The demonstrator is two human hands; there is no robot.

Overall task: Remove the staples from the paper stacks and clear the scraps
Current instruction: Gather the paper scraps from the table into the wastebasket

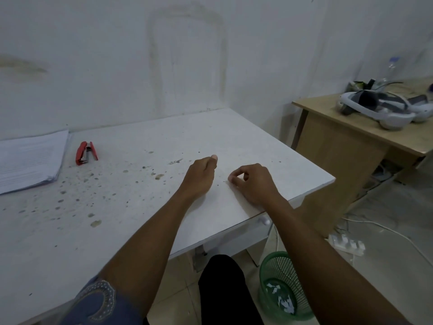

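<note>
Both my hands rest on the white table (pixel 131 207) near its right corner. My left hand (pixel 201 174) is curled into a loose fist with the thumb up. My right hand (pixel 253 181) pinches thumb and forefinger together on the tabletop; whatever sits between them is too small to see. A stack of printed paper (pixel 30 160) lies at the far left edge. A red staple remover (pixel 86 153) lies just right of the stack, well away from both hands.
A green mesh waste basket (pixel 281 287) with white paper scraps stands on the floor under the table's right corner. A wooden desk (pixel 351 127) with white headsets (pixel 375 109) stands to the right. A power strip (pixel 346 242) and cables lie on the floor.
</note>
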